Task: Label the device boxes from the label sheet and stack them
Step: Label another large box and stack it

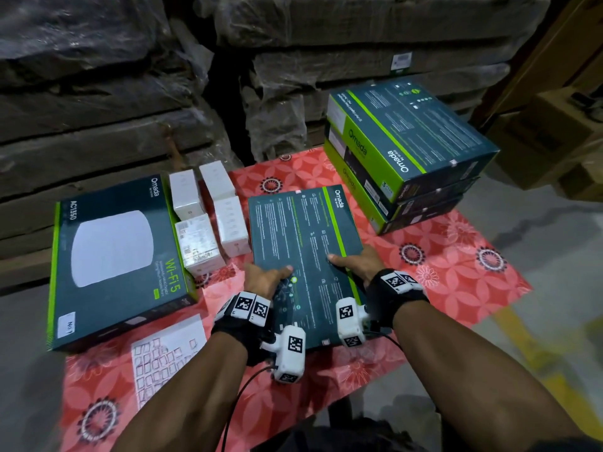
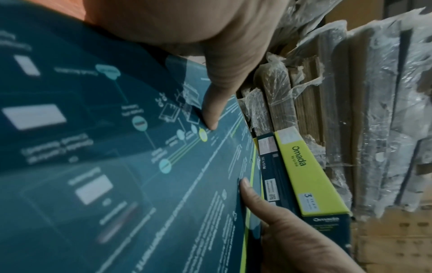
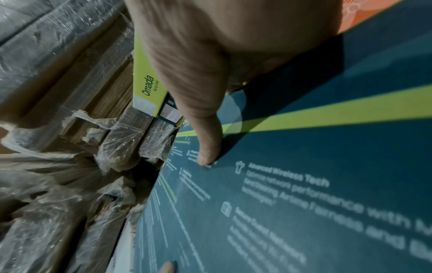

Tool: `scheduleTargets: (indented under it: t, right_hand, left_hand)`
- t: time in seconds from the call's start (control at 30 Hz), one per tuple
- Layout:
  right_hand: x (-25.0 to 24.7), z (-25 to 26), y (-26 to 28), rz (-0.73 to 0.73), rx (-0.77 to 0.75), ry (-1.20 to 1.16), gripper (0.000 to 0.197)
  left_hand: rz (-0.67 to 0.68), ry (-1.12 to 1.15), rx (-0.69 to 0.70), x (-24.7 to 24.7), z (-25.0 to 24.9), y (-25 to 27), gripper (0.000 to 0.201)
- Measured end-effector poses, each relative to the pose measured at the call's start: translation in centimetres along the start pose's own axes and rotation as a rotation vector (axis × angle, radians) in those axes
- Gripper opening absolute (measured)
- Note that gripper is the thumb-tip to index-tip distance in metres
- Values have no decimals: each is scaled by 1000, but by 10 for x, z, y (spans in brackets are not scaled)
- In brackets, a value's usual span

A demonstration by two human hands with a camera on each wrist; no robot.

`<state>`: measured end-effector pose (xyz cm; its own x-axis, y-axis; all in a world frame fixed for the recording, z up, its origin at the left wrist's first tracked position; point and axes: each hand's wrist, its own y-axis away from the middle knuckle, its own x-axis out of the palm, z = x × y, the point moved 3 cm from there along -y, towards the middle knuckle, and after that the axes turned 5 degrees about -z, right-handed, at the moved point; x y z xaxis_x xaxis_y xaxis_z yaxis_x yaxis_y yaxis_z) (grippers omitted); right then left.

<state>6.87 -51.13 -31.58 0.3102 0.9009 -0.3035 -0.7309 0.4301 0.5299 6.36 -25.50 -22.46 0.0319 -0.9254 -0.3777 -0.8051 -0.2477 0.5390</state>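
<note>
Where the red floral cloth (image 1: pixel 456 278) covers the counter, laid out left to right: a face-up Wi-Fi 5 box (image 1: pixel 114 259) with label sheet (image 1: pixel 166 357) near it, four small white boxes (image 1: pixel 208 220), then the centre box (image 1: pixel 303 243) back-up. Gripped at both near sides: left hand (image 1: pixel 264 278) and right hand (image 1: pixel 359 265), thumbs on top, fingers hidden past the edges. Far right, a stack of three boxes (image 1: pixel 404 148).

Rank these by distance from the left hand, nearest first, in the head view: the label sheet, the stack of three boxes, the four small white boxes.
From the left hand:
1. Four small white boxes, just beyond it, to its left.
2. Label sheet, near edge of the mat, left of the wrist; close to item 1, hard to separate.
3. Stack of three boxes, far right corner.
</note>
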Motion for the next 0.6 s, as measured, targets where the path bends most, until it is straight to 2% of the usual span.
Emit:
scheduleTargets:
  t: [0.07, 0.1, 0.23, 0.37, 0.43, 0.57, 0.6]
  right_hand:
    - [0, -5, -3, -4, -54, -59, 116]
    - [-1, 6, 13, -13, -79, -74, 115]
    - [-3, 50, 81, 27, -188, -216, 94]
    - [-6, 63, 109, 12, -286, -293, 65]
    - [-7, 68, 119, -14, -322, -317, 65]
    - [-6, 84, 143, -97, -396, -359, 88]
    - [-7, 90, 151, -102, -426, -373, 83]
  left_hand:
    - [8, 86, 13, -2, -1, 7, 79]
    - [13, 134, 24, -3, -2, 9, 84]
    - [25, 204, 72, -12, 2, 5, 69]
    - [55, 301, 146, -23, -1, 15, 75]
    - [80, 356, 183, -27, -6, 20, 76]
    - [89, 383, 275, -45, -24, 29, 76]
    - [94, 388, 301, -48, -31, 32, 78]
